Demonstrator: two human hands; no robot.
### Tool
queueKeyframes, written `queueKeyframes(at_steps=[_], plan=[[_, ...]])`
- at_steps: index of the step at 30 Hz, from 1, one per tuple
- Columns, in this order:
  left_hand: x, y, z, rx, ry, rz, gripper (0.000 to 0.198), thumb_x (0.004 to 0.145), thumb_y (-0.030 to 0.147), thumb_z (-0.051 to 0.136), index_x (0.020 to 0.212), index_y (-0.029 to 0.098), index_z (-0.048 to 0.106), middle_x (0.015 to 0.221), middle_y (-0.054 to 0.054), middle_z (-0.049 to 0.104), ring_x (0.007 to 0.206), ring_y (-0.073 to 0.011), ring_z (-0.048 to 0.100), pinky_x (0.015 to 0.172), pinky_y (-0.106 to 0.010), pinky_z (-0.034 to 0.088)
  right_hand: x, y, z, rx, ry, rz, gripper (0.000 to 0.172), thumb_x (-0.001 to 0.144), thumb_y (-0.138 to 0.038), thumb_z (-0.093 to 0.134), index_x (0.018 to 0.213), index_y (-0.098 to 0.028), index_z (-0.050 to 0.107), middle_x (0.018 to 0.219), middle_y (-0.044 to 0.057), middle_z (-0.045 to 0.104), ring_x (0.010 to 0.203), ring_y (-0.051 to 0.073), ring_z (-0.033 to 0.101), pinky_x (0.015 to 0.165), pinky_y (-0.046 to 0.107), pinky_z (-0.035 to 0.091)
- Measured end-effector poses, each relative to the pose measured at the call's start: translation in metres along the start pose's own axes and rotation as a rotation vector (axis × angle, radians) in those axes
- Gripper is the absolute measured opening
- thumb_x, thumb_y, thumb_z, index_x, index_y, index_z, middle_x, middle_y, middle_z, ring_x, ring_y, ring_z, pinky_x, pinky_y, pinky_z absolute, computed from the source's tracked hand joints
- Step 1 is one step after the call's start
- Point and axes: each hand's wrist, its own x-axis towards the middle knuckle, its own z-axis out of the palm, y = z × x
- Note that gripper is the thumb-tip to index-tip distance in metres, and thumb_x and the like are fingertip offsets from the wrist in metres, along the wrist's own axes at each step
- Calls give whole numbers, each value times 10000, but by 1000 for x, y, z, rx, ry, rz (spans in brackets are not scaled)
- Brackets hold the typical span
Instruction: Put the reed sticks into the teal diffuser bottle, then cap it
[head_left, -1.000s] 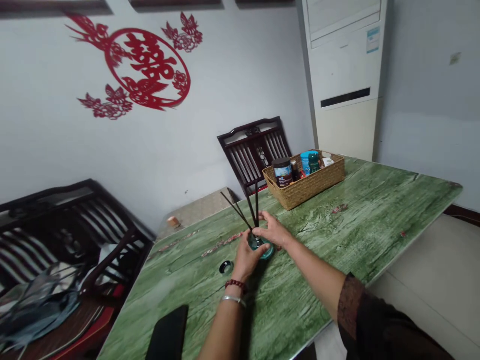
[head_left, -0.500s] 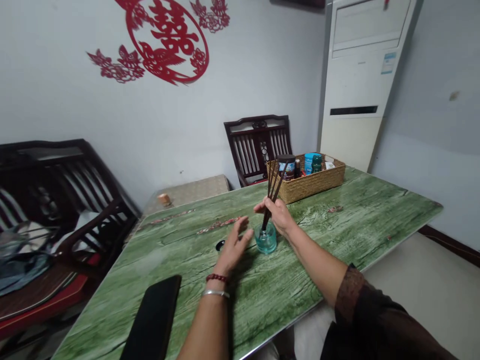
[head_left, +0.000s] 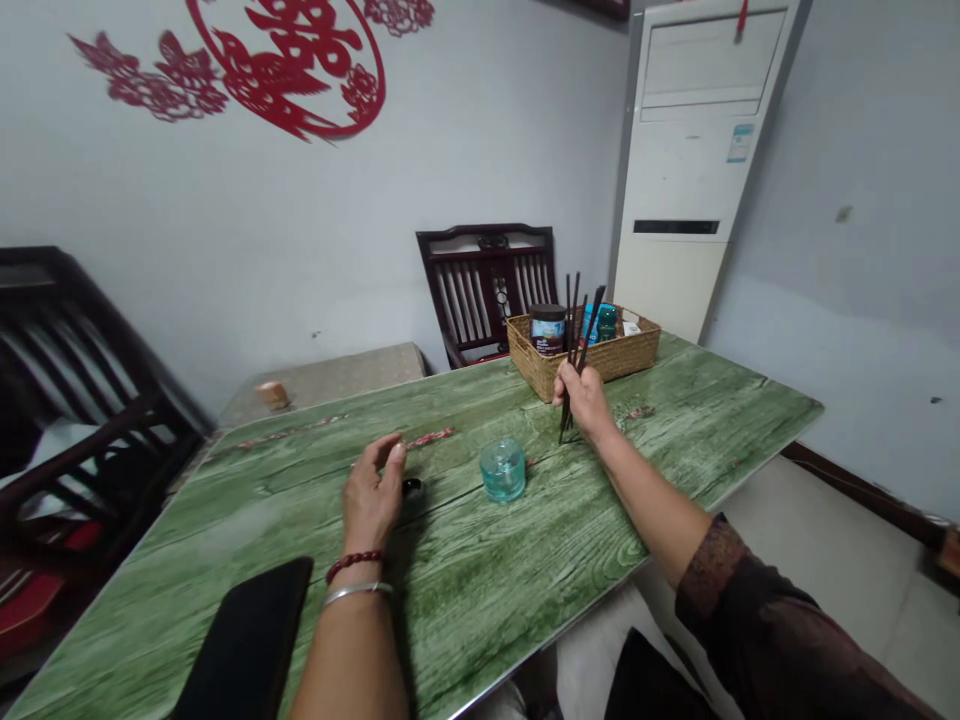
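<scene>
My right hand (head_left: 583, 398) is wrapped round several dark reed diffuser sticks (head_left: 571, 318), holding them upright above the table, clear of the bottle. Left of it stands a short, clear teal glass bottle (head_left: 502, 472) with no sticks in it. My left hand (head_left: 373, 490) hovers at the bottle's left with thumb and fingers apart, nothing visible in it. Close by its thumb lies a small black ring-like cap (head_left: 412, 488) on the table, partly hidden by the hand.
A wicker basket (head_left: 626, 356) of jars and bottles stands at the back of the green wood-patterned table (head_left: 450, 570). A black phone-like slab (head_left: 244, 640) lies front left. Dark wooden chairs (head_left: 491, 290) stand behind and at left; a small orange-brown object (head_left: 272, 394) sits on a side surface.
My right hand has lifted the reed sticks out of the glass bottle and moved right. My left hand has moved left, away from the bottle to the black cap. The view has shifted.
</scene>
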Motion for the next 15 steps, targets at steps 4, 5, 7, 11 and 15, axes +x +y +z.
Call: queueKeyframes(at_steps=[4,5,7,11,15], plan=[[1,-5,1,56,-14,7,469,889,522,425,1138,188,639,1134,-103,693,1051,-269,641,954,-429,486,-17,47,-14,-110,34,116,392,829,-591,506,749,-208,494,601,-37,512,506,101,501,502,222,417],[1,-6,2,67,-25,15,479,887,527,421,1137,181,641,1138,-111,692,1054,-272,640,956,-433,485,-21,56,-15,-117,31,125,365,834,-570,502,764,-212,494,610,-38,510,514,105,501,506,222,416],[2,-8,3,92,-56,30,496,882,532,421,1134,168,643,1139,-124,693,1060,-280,638,954,-441,483,-26,68,-15,-132,5,137,310,849,-528,490,803,-221,491,617,-44,493,518,113,490,509,225,410],[3,-13,-1,136,-147,-6,505,853,508,466,1165,153,644,1124,-146,695,1030,-286,652,915,-437,498,-21,65,-15,-326,-72,96,195,910,-419,455,869,-235,507,642,-26,516,569,148,509,565,251,399],[3,-23,-6,177,-259,-61,568,778,504,591,1216,146,637,1134,-184,683,957,-289,672,832,-419,523,-5,47,-22,-882,-200,23,172,953,-328,450,1020,-213,559,817,81,664,790,238,630,695,307,399]])
